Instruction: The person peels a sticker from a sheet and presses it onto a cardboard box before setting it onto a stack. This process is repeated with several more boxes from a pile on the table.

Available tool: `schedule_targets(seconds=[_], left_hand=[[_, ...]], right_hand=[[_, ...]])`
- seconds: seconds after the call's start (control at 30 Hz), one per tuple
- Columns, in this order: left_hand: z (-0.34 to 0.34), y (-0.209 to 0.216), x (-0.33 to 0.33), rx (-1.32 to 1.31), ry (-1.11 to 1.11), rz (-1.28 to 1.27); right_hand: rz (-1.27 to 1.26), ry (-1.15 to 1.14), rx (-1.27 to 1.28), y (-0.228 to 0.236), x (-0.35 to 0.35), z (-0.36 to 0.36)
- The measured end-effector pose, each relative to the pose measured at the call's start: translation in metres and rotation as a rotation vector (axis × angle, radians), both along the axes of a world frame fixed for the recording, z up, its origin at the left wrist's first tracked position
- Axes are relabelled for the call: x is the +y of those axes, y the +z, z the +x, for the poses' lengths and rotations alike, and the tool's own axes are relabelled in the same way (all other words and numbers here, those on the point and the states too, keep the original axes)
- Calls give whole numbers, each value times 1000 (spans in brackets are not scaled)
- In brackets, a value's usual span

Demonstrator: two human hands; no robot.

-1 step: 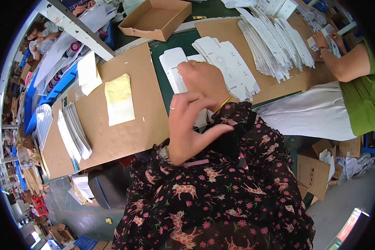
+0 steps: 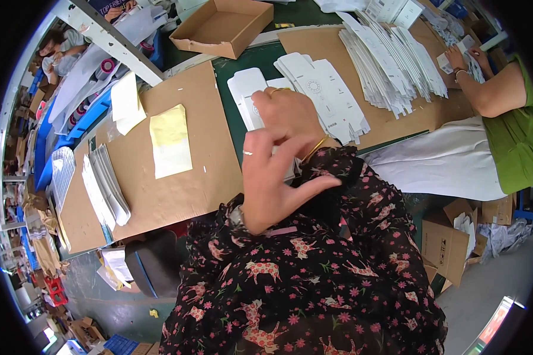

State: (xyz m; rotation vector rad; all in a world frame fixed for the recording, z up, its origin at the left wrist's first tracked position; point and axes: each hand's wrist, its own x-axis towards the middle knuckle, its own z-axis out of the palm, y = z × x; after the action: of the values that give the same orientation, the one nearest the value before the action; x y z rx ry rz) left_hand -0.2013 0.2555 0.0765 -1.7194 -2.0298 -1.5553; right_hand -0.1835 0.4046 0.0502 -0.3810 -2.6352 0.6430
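My left hand [image 2: 272, 180], with a ring on one finger, is raised in front of my chest. Its fingers curve, the thumb stretches away from them, and I see nothing between them. Just beyond it my right hand [image 2: 296, 115], with a yellow bracelet at the wrist, reaches over flat white folding cartons. Its fingers bend down out of sight, so what they touch or grip is hidden. One pile of flat cartons [image 2: 246, 83] lies to the left of this hand. Another fanned pile of printed white cartons [image 2: 331, 94] is to its right.
Brown cardboard [image 2: 213, 148] covers the table, with a yellow-white paper sheet [image 2: 170, 148] and stacked white sheets [image 2: 103, 189] at left. A shallow cardboard box [image 2: 219, 29] stands at the back. A large carton stack [image 2: 394, 65] lies right, near a co-worker in a green top [image 2: 518, 118].
My left hand has shifted slightly to the right. My right hand stays over the cartons with barely any movement.
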Motion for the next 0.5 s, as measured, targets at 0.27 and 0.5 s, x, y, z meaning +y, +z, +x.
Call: schedule_targets(seconds=[0.27, 0.5], left_hand=[[8, 1, 43, 57, -191, -106], [-18, -5, 28, 112, 191, 25]], right_hand=[[274, 9, 6, -10, 1, -1], [231, -11, 129, -25, 11, -3]])
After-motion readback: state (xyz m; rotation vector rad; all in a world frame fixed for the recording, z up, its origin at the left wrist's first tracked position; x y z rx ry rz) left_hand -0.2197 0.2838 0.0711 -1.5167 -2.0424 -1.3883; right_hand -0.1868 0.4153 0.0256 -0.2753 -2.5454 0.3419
